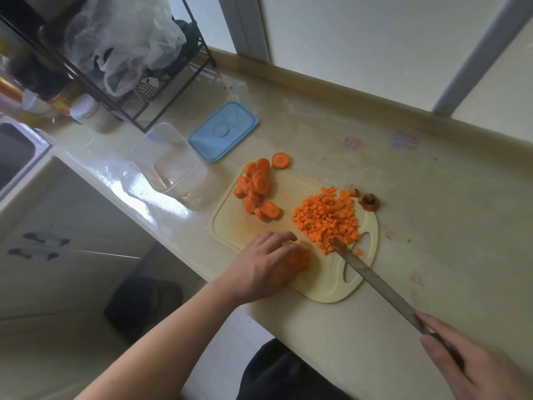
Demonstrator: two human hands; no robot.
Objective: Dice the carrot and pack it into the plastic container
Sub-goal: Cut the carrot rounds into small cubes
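A pale yellow cutting board [239, 223] lies on the counter. On it sit a pile of diced carrot [327, 219] and a heap of carrot rounds [256, 189]; one round [280, 160] lies off the board. My left hand [265, 264] rests on the board's near edge with fingers curled over a small stack of cut carrot [300, 259]. My right hand [473, 362] grips the handle of a long knife [375, 280], whose tip touches the near edge of the dice. The clear plastic container [170, 166] stands empty left of the board, beside its blue lid [223, 131].
The carrot top [369, 201] lies on the counter right of the board. A black wire rack [135, 70] with plastic bags and jars stands at the back left. A sink [17, 151] is at the far left. The counter's front edge runs diagonally under my left forearm.
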